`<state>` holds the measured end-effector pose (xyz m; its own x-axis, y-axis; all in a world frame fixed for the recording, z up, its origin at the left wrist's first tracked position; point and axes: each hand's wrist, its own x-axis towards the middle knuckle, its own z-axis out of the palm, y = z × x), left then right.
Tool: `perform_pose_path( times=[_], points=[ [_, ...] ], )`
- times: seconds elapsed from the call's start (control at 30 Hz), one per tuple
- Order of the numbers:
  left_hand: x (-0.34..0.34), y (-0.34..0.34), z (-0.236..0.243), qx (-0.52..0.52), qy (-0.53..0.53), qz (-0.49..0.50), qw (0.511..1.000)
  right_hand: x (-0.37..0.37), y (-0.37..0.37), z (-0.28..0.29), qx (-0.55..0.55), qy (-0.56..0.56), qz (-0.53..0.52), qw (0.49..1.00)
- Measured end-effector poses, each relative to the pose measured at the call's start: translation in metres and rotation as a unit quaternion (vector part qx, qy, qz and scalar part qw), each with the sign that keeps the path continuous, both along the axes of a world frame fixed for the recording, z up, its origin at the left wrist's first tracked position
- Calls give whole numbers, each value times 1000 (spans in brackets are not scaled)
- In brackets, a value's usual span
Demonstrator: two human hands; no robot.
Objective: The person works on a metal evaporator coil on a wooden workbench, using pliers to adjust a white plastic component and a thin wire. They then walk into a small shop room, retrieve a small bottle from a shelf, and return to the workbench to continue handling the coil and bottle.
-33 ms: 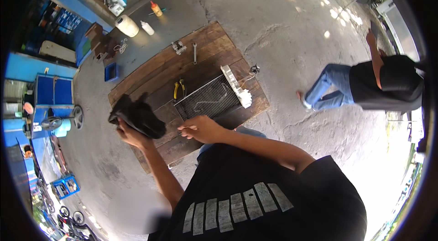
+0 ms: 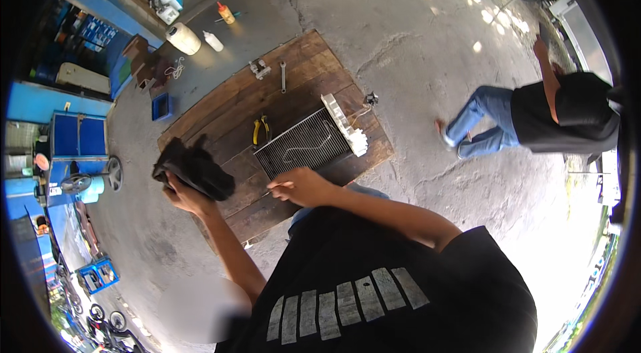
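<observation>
A bunched black cloth (image 2: 195, 169) hangs over the left end of the wooden tabletop (image 2: 220, 119), gripped by my left hand (image 2: 189, 194), whose fingers are wrapped on its near side. My right hand (image 2: 302, 187) is closed, its fingers curled at the near edge of a finned radiator (image 2: 294, 152) with a white plastic side tank (image 2: 346, 127). Whatever its fingertips hold, if anything, is too small to make out. Across the fins lies a thin bent wire (image 2: 304, 150). Yellow-handled pliers (image 2: 260, 131) rest just left of the radiator.
Farther back on the wood are a wrench (image 2: 283, 78) and a small metal part (image 2: 260, 70). A grey table (image 2: 247, 12) adjoining it bears a jug (image 2: 183, 39) and two bottles. At the right, a person in jeans (image 2: 491, 119) is on the concrete floor.
My left hand and the cloth have shifted slightly left. My right hand has moved a little to the right, so the two are farther apart. The other person's legs have changed position.
</observation>
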<state>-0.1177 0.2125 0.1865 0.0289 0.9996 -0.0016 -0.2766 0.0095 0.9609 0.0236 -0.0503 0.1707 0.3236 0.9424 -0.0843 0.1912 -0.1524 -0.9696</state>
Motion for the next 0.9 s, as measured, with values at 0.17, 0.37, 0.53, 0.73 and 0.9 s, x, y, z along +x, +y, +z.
perform_pose_path(
  times=[0.17, 0.37, 0.53, 0.73, 0.9],
  points=[
    [3, 65, -9, 7, 368, -51, 929, 29, -69, -57, -174, -116, -57, 976],
    [6, 17, -71, 70, 540, -261, 797, 54, -130, -99, -292, -149, -150, 933],
    [46, -117, -121, 50, 426, -417, 801, 78, -146, -114, -342, -92, -331, 875],
    [127, -215, -148, 62, 398, -505, 763, 102, -137, -125, -330, -104, -420, 839],
    [178, -252, -141, 76, 486, -437, 753, 105, -126, -137, -335, -116, -338, 872]
  ],
)
